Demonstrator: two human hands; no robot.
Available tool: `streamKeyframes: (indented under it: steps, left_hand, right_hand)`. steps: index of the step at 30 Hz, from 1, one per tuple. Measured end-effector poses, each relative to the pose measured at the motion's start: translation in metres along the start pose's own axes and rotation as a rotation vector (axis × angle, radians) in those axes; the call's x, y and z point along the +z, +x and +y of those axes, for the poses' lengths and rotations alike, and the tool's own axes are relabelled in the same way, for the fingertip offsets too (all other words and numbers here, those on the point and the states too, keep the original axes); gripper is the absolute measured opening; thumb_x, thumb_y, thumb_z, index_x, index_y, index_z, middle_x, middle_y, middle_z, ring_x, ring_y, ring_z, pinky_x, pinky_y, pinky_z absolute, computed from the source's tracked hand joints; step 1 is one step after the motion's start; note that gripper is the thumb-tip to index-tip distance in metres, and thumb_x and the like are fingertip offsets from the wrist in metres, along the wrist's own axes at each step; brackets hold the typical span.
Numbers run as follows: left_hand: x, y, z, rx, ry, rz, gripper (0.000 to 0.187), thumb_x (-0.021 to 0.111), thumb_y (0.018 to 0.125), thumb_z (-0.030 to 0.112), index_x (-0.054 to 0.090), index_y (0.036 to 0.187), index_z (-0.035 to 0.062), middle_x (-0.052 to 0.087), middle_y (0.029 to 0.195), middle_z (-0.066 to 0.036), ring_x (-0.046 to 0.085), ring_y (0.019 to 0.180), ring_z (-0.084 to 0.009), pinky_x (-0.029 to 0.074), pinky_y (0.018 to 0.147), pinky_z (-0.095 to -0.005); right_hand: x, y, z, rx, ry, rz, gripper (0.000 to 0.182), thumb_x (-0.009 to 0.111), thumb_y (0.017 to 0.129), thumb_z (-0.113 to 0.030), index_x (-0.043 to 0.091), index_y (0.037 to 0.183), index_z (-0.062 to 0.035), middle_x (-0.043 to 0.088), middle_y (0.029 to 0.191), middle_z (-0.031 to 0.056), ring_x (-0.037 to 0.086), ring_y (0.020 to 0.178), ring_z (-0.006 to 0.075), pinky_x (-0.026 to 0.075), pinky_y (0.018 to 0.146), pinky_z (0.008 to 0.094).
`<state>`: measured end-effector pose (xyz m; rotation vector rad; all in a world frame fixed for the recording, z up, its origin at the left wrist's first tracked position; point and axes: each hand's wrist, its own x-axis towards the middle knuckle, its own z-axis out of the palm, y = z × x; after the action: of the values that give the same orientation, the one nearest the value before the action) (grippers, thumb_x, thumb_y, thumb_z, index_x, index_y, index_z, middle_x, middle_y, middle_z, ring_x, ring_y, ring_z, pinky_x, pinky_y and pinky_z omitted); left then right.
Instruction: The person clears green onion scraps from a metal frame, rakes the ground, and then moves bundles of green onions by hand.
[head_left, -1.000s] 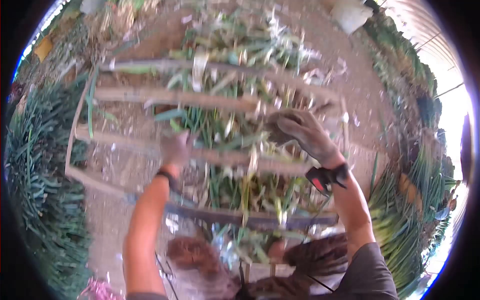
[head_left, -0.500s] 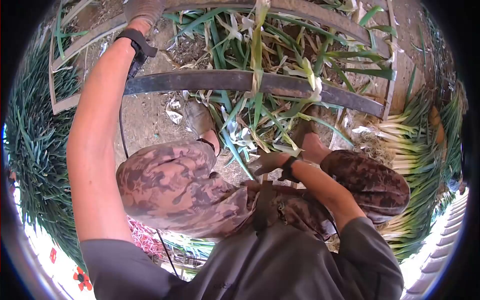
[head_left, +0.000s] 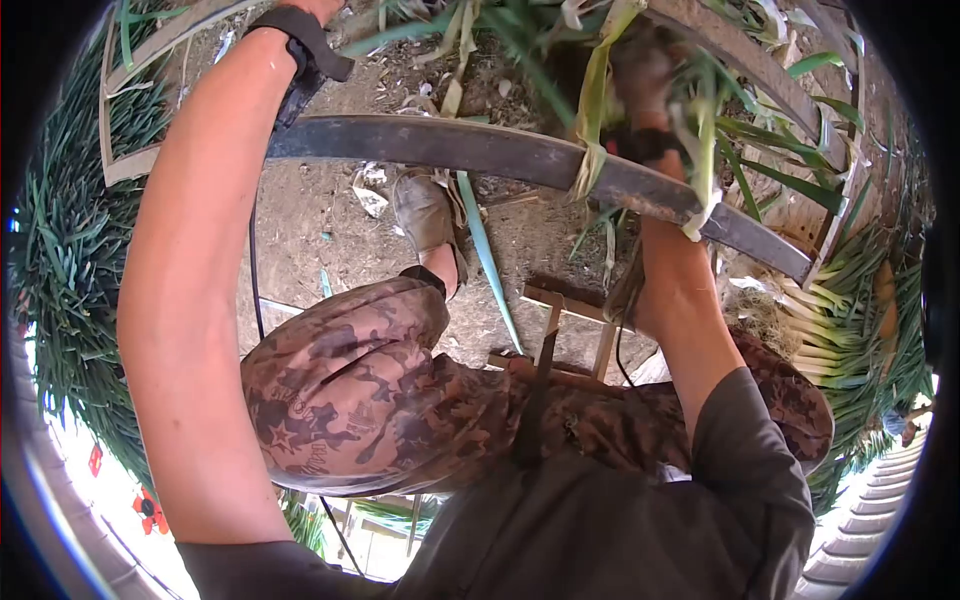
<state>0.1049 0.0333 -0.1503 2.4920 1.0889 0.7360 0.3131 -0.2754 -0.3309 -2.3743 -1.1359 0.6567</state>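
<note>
Bare dirt ground (head_left: 330,240) lies beneath a wooden rack (head_left: 480,150) strewn with green onion leaves (head_left: 590,100). Reaching among them, the gloved right hand (head_left: 640,70) has fingers too blurred to tell; the left hand is cropped above its wrist strap (head_left: 300,50).

One view only, a head camera with a fisheye lens and dark round borders. It looked steeply down the wearer's own body: shirt at the bottom edge, patterned trousers (head_left: 400,400) mid-frame, a shoe (head_left: 425,212) on the dirt ground (head_left: 330,240). The near rail of a wooden rack (head_left: 480,150) crossed the top, very close. Both arms ran up past it. No second view to overlap with.
</note>
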Motion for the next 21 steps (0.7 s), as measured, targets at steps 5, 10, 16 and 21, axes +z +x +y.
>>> streamKeyframes:
  steps: [5,10,16,21]
  left_hand:
    - [-0.018,-0.001,0.035,-0.092,0.21,-0.055,0.036,0.055,0.093,0.039,0.072,0.097,0.0074,0.066,0.083,-0.022,0.065,0.079,-0.0383,0.049,0.068,-0.0436]
    - [-0.018,-0.001,0.035,-0.102,0.204,-0.08,0.041,0.053,0.092,0.046,0.072,0.097,0.0097,0.067,0.085,-0.02,0.065,0.084,-0.0383,0.05,0.071,-0.045]
    - [-0.02,0.002,0.034,-0.108,0.227,-0.081,0.043,0.052,0.092,0.048,0.072,0.094,0.0098,0.067,0.082,-0.019,0.065,0.082,-0.0389,0.05,0.07,-0.0457]
    - [-0.02,-0.001,0.037,-0.089,0.237,-0.032,0.043,0.053,0.092,0.049,0.073,0.093,0.0105,0.067,0.08,-0.019,0.065,0.079,-0.0396,0.05,0.068,-0.0461]
  right_hand:
    - [0.039,-0.06,0.022,-0.018,-0.014,-0.365,0.044,0.052,0.093,-0.039,0.057,0.127,-0.012,0.064,0.12,0.0128,0.063,0.102,0.0258,0.051,0.081,0.0418]
    - [0.145,-0.226,-0.015,-0.587,-0.027,-0.92,0.03,0.058,0.084,-0.021,0.066,0.107,-0.005,0.066,0.084,0.019,0.066,0.079,0.0344,0.053,0.072,0.0441]
    - [0.17,-0.191,-0.016,-0.428,-0.182,-1.109,0.033,0.059,0.083,-0.023,0.065,0.111,-0.0059,0.068,0.098,0.0184,0.066,0.092,0.0346,0.052,0.079,0.0436]
    - [0.095,-0.033,-0.084,-0.072,0.095,-0.211,0.034,0.06,0.081,-0.019,0.065,0.112,-0.0035,0.069,0.1,0.0185,0.067,0.094,0.0354,0.053,0.081,0.0439]
